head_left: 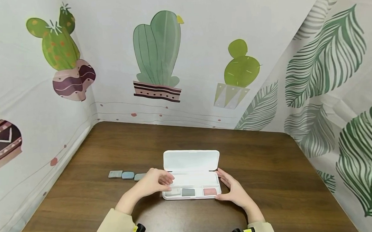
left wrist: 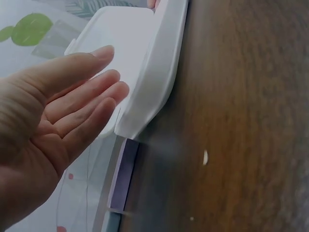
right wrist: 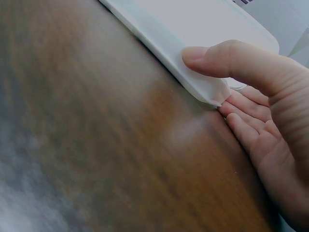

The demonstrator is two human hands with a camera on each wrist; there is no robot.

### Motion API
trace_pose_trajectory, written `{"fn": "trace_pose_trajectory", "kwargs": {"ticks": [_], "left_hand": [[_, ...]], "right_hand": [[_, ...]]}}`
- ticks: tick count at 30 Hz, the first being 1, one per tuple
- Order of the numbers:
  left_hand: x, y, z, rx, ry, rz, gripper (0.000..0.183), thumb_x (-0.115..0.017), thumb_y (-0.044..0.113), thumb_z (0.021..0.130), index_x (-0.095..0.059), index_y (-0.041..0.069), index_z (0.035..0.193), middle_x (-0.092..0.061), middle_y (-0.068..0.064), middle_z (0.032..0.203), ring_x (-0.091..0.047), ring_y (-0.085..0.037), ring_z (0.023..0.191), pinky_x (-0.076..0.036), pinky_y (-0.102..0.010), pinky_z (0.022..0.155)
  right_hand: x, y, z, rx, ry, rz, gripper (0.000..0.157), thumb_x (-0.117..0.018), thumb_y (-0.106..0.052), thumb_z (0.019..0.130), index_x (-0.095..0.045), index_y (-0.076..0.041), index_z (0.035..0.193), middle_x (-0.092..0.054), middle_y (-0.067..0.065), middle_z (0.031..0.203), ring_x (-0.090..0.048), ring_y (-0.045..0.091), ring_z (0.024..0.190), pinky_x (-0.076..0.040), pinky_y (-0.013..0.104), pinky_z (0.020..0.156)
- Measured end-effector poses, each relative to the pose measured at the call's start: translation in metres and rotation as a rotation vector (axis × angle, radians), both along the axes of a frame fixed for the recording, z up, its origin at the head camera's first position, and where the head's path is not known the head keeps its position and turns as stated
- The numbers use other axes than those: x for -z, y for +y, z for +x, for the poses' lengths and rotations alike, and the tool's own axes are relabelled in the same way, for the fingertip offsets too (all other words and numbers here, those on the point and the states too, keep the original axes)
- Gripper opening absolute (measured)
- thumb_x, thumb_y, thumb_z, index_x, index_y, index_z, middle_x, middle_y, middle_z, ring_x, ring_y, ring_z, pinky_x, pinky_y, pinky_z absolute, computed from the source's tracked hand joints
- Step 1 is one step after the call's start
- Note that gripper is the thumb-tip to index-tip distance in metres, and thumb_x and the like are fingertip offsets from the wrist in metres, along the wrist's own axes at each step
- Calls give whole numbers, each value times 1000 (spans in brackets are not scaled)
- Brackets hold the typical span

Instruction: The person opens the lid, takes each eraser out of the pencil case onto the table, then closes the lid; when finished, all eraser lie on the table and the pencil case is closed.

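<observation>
A white hinged case (head_left: 192,179) lies on the table with its lid (head_left: 191,160) standing up. In its front compartment sit a whitish block (head_left: 173,192), a grey block (head_left: 188,192) and a pink block (head_left: 209,191). My left hand (head_left: 156,181) hovers over the case's left end, fingers loosely bent; in the left wrist view the thumb and fingers hold nothing. My right hand (head_left: 234,191) grips the right end of the case. Its thumb (right wrist: 203,60) presses on the front wall, and the fingers (right wrist: 246,108) lie against the end.
Left of the case, a row of small flat blocks lies on the brown table (head_left: 269,167): a grey one (head_left: 115,174), a blue one (head_left: 127,175) and a grey-blue one (head_left: 139,177) partly behind my left hand. Cactus-printed cloth (head_left: 196,60) hangs behind the table.
</observation>
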State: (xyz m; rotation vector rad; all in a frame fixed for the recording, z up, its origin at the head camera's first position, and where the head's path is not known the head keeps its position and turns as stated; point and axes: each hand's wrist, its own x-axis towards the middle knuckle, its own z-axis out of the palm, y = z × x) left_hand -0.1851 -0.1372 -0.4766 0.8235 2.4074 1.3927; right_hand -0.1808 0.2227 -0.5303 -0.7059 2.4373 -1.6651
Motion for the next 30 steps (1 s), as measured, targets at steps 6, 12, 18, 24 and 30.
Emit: {"fn": "trace_pose_trajectory", "kwargs": {"ticks": [6, 12, 18, 24, 30], "left_hand": [[-4, 3, 4, 38, 11, -41, 31, -77, 3, 80, -67, -7, 107, -73, -15, 95, -71, -19, 85, -57, -21, 76], [-3, 3, 8, 55, 0, -54, 35, -77, 5, 81, -67, -7, 112, -74, -16, 101, -72, -26, 92, -57, -24, 80], [-2, 3, 9, 68, -17, -65, 41, -79, 7, 80, -66, -8, 116, -73, -17, 106, -71, -28, 98, -57, -24, 83], [-2, 4, 8, 85, -19, -65, 41, -79, 5, 79, -66, -9, 115, -73, -18, 105, -72, -28, 96, -57, -25, 82], [-1, 5, 7, 91, -2, -95, 40, -78, 3, 78, -67, -8, 115, -74, -16, 103, -72, -26, 95, -57, -23, 81]], "right_hand": [[1, 0, 0, -9, 3, -6, 97, -86, -8, 71, -30, 7, 148, -43, 28, 146, -42, -5, 129, -32, 7, 105], [1, 1, 0, -10, 8, -10, 96, -85, -7, 71, -30, 8, 148, -43, 28, 146, -42, -7, 128, -32, 7, 106], [1, 1, 1, -13, 14, -19, 96, -86, -7, 71, -30, 8, 148, -43, 29, 145, -42, -8, 128, -32, 7, 105], [1, 1, 0, -17, 14, -24, 96, -86, -6, 70, -30, 8, 148, -43, 30, 145, -42, -9, 128, -32, 7, 105], [0, 0, 0, -7, 9, -15, 97, -86, -7, 70, -30, 8, 148, -44, 29, 145, -41, -9, 128, -32, 7, 106]]}}
